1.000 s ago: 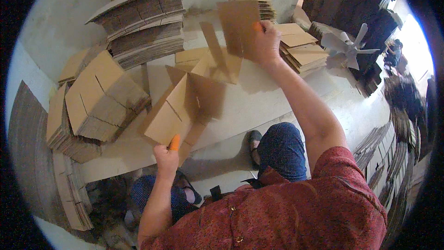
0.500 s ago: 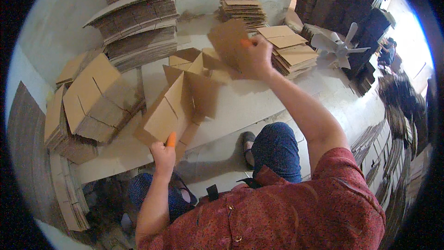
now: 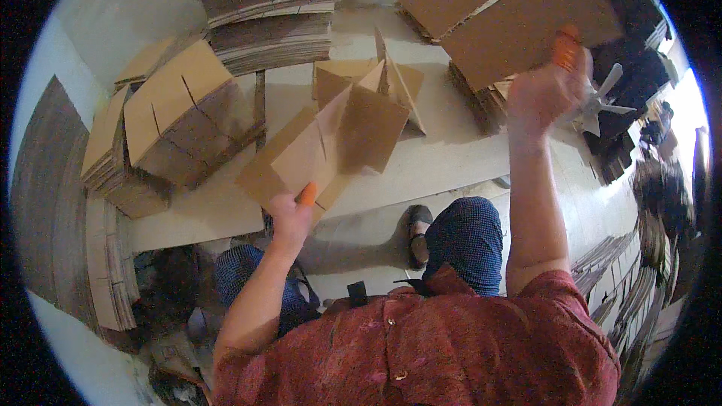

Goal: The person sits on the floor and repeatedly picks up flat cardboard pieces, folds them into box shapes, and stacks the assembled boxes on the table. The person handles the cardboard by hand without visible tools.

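Note:
My left hand (image 3: 292, 216), an orange cover on its thumb, pinches the near end of a cardboard divider (image 3: 308, 152). Its brown slotted pieces cross one another and stand partly upright on the white tabletop. My right hand (image 3: 547, 96) is raised over the table's right side and blurred by motion. One of its fingers also wears an orange cover. It grips the near edge of a large flat cardboard sheet (image 3: 519, 11) that has a slot cut into it. The sheet hides most of the cardboard piles behind it.
Slotted cardboard bundles (image 3: 180, 116) lean at the table's left, and a tall cardboard stack (image 3: 271, 26) stands at the back. A white-bladed fan (image 3: 604, 101) is at the right. More cardboard stacks (image 3: 639, 278) stand on the floor at the right.
My right hand has swung to the right with the cardboard sheet, whose broad face now shows. My left hand still grips the divider. The whole view has shifted somewhat.

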`<state>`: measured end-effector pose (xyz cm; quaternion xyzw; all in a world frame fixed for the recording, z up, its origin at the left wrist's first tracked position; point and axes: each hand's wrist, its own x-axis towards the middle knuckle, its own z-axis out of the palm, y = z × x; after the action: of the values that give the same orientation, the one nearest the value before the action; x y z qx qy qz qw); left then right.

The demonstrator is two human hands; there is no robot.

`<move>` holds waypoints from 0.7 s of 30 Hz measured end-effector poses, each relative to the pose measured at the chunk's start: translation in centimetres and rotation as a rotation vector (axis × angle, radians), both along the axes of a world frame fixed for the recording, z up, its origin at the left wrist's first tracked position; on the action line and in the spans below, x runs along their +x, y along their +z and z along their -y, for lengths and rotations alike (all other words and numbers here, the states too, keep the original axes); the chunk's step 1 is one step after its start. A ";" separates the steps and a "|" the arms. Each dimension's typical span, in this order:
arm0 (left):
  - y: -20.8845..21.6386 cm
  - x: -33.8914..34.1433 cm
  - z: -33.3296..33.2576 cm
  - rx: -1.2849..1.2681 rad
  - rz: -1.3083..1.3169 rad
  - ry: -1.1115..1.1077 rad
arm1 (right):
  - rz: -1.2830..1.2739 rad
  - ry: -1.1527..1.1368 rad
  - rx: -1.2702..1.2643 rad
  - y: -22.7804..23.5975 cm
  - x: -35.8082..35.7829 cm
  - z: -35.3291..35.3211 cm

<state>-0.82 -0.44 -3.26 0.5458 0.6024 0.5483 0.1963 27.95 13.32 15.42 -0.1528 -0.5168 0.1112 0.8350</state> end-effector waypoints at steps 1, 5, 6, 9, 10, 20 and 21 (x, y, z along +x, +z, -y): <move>0.4 0.0 0.1 0.026 -0.072 0.020 | 0.016 -0.084 -0.038 0.3 -1.3 1.9; 1.6 1.0 0.4 -0.174 -0.125 -0.012 | 0.036 -0.103 -0.019 -1.8 -7.7 6.5; 1.5 1.0 0.5 -0.174 -0.136 -0.031 | 0.115 -0.168 -0.022 -3.0 -8.5 6.5; 0.4 1.3 0.2 0.178 -0.251 -0.062 | 0.386 -0.245 -0.157 -5.0 -9.1 6.7; -0.4 1.1 0.2 0.117 -0.246 -0.058 | 0.398 -0.200 -0.184 -5.4 -9.3 7.0; -3.9 0.3 -0.1 -0.087 0.091 -0.099 | 0.449 -0.102 -0.509 -10.8 -9.8 8.7; -3.7 0.9 -0.2 -0.009 0.053 -0.087 | 0.446 -0.156 -0.459 -11.0 -9.8 8.5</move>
<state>0.03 -0.26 -6.94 0.5559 0.5752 0.5507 0.2384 18.20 4.85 4.47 -0.3967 -0.6353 0.1242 0.6509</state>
